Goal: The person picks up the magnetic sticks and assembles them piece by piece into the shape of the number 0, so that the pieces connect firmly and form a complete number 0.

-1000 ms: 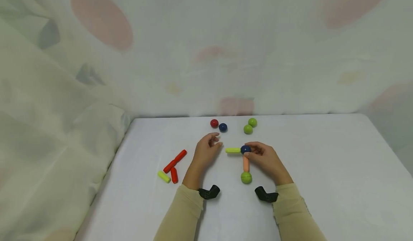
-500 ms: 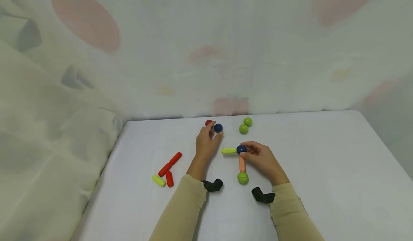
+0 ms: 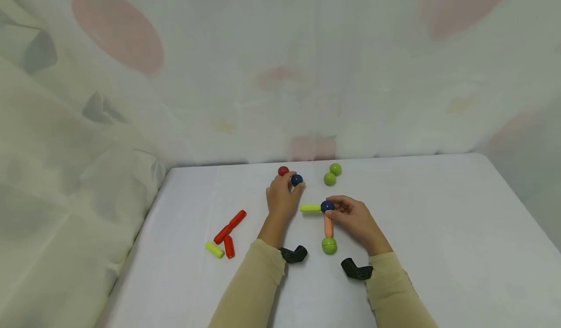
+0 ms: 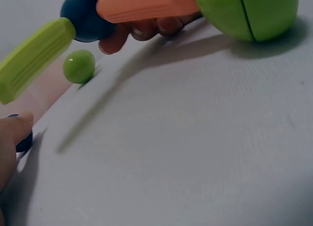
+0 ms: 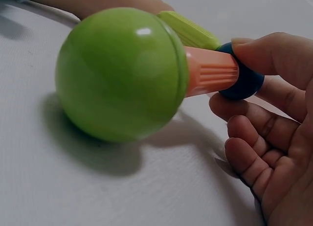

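My right hand [image 3: 356,220] pinches a dark blue ball [image 3: 327,206] between thumb and fingers. From this ball a yellow-green rod [image 3: 310,208] sticks out to the left and an orange rod [image 3: 328,226] runs toward me, ending in a green ball [image 3: 329,245]. In the right wrist view the green ball [image 5: 120,74] looms large, with a groove round it. Farther back, my left hand [image 3: 281,195] has thumb and index finger round a second blue ball [image 3: 296,180]; in the left wrist view the thumb partly covers that ball [image 4: 24,142]. A red ball [image 3: 283,170] sits just behind the left fingers.
Two green balls [image 3: 332,174] lie near the table's back edge. To the left of my left arm are several red rods [image 3: 230,234] and one yellow-green rod [image 3: 215,249] on the white table [image 3: 438,230]. A patterned cloth [image 3: 372,74] hangs behind.
My left hand has moved away from me to the loose blue ball and closed thumb and finger round it. The right hand keeps its hold on the joined piece; the camera view shifted slightly.
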Demonstrator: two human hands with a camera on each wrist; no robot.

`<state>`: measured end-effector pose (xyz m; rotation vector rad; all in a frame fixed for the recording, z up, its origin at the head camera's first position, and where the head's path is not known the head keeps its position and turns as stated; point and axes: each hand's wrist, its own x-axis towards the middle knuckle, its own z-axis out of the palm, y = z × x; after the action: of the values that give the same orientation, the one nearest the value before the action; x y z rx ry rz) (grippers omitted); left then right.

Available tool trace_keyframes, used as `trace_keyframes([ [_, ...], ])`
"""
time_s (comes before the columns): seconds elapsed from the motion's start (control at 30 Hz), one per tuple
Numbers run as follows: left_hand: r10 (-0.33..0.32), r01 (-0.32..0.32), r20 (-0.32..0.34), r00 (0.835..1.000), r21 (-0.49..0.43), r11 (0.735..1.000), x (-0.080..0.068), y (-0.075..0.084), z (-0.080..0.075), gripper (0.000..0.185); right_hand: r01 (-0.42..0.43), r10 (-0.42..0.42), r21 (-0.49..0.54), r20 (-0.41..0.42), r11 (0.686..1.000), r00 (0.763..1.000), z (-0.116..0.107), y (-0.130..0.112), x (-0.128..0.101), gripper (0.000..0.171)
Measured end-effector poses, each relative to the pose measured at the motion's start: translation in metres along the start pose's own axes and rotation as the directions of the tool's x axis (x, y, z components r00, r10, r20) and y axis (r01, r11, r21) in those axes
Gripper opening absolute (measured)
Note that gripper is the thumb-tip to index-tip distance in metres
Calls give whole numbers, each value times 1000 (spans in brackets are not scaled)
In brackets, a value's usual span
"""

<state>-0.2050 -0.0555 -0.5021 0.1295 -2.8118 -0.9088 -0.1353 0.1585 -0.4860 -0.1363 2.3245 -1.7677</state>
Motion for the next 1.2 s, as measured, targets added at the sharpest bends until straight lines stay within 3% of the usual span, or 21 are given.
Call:
trace_keyframes([
  [0.23,35,-26,71,997,-128,991,-19,-11,-12,42,5,-5,-2,1,1000,1000,-3,0,2,42],
  [0.5,94,-35,184,978,-302,953,-40,-26,-27,41,-8,8,3,-3,1000,1000,-8,1,8,44],
  [0.73,75,17,224,972,-384,923,-58,-28,-35,42,-14,14,4,-11,1000,1000,-12,4,12,44],
  [0.93,64,41,223,973,-439,897,-61,-28,-39,44,-27,27,2,-9,1000,1000,-12,5,12,45],
  [1.2,51,60,228,972,-454,889,-59,-28,-38,47,-7,7,2,-10,1000,1000,-11,5,12,46],
])
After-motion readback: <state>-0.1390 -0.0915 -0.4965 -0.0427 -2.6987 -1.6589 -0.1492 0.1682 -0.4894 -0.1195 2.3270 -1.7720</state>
